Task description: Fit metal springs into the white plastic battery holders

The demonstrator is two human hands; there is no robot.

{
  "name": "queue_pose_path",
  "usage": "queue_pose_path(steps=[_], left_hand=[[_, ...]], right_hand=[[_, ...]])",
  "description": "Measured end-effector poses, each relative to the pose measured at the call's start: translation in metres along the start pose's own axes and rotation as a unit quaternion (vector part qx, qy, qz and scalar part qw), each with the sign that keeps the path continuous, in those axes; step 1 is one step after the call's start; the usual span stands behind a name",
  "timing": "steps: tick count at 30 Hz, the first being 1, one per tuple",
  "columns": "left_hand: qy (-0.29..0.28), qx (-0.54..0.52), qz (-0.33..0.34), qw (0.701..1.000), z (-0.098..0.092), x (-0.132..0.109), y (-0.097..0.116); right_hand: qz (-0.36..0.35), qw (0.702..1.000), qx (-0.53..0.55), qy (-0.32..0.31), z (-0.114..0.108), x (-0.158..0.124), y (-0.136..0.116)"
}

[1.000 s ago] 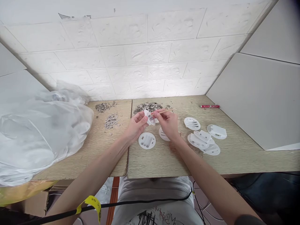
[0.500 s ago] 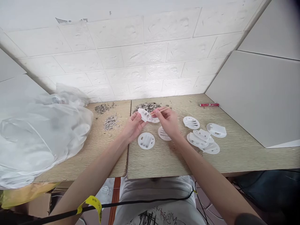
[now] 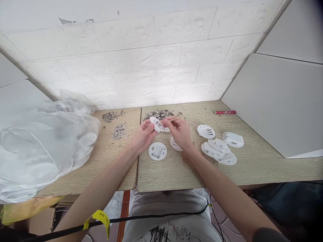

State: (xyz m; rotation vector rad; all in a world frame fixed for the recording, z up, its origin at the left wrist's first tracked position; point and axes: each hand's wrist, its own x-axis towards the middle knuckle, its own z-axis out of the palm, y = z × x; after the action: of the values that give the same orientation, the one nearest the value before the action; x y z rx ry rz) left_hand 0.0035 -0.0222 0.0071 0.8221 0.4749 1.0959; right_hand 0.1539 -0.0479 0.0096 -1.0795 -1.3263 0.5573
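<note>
My left hand [image 3: 145,135] grips a round white plastic battery holder [image 3: 155,123] by its edge, tilted up above the table. In my right hand [image 3: 179,131] is a thin wooden stick [image 3: 174,118], pinched between thumb and fingers, its tip at the holder's slots. Another white disc lies on the table behind my hands, mostly hidden. Below them one holder [image 3: 157,151] lies flat with its battery slots up. A further holder [image 3: 175,144] is partly covered by my right wrist. Behind the hands spreads a heap of small metal pieces [image 3: 158,114].
Several white holders [image 3: 217,149] lie overlapped at the right. Two red batteries [image 3: 225,112] rest end to end near the right panel. Two small piles of metal parts [image 3: 120,131] are left of the table seam. A large plastic bag [image 3: 45,148] covers the left side; a black cable [image 3: 151,216] crosses below.
The held holder has turned slightly and shifted a little to the right. My right hand has moved slightly left, with the stick lying lower.
</note>
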Motion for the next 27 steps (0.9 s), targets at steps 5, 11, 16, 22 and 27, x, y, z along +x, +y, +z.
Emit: queue_pose_path(steps=[5,11,16,22,27], left_hand=[[-0.001,-0.004,0.001,1.0,0.0013,-0.0006,0.0005],[0.003,-0.001,-0.004,1.0,0.0011,-0.0009,0.0014],[0.009,0.001,-0.005,1.0,0.0,-0.0005,0.0011],[0.004,0.013,0.001,1.0,0.0,0.0004,-0.0003],[-0.015,0.012,0.007,1.0,-0.0003,0.0019,0.0005]], right_hand=[[-0.016,1.0,-0.01,-0.003,-0.0006,-0.0006,-0.001],[-0.031,0.999,-0.03,-0.004,-0.0004,-0.0013,-0.0012],[-0.061,0.997,-0.051,0.004,0.0013,-0.0016,0.0014],[-0.047,0.998,-0.049,0.006,0.0026,-0.0025,0.0038],[0.013,1.0,0.028,-0.004,0.0013,0.0008,-0.0009]])
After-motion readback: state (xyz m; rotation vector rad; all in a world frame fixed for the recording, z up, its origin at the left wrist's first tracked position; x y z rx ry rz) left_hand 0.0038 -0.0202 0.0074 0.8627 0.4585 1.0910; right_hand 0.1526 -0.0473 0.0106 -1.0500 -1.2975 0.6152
